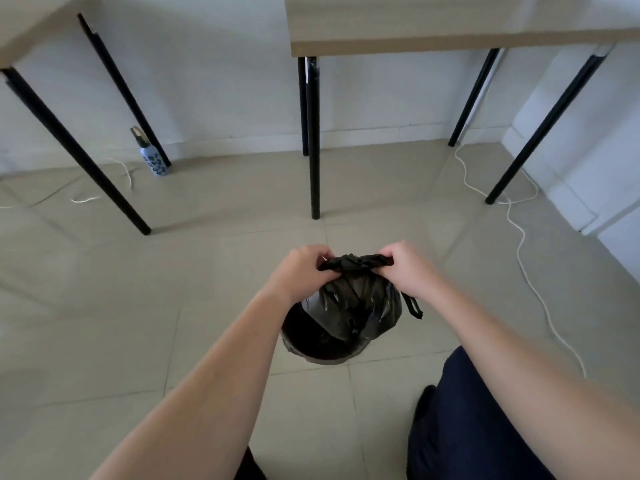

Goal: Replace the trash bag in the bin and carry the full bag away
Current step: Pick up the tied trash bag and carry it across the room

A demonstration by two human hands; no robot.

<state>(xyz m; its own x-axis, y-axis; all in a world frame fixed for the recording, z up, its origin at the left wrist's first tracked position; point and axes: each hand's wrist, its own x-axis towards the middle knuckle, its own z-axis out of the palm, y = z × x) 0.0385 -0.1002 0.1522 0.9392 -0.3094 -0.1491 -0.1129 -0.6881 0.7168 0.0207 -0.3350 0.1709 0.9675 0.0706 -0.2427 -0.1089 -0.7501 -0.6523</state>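
- head view: we see the left hand [304,268] and right hand [403,268] both clenched on the gathered neck of a black trash bag [353,303], one on each side of the bunched top.
- fingers of both hands are curled tight around the plastic, so both grips are closed on the bag.
- the bag hangs full below the hands, its lower part sitting in or just over the mouth of a dark round bin [320,351] on the tiled floor [138,306]; we can't tell if it touches the bin.
- a black strap loop [414,306] dangles off the bag's right side.
- behind, two wood-top tables [450,36] on black legs, well apart from the bin.
- a patterned bottle [154,161] stands beside a left table leg, near the wall.
- a white cable [519,244] runs along the floor on the right.
- a dark trouser leg [467,427] at bottom right.
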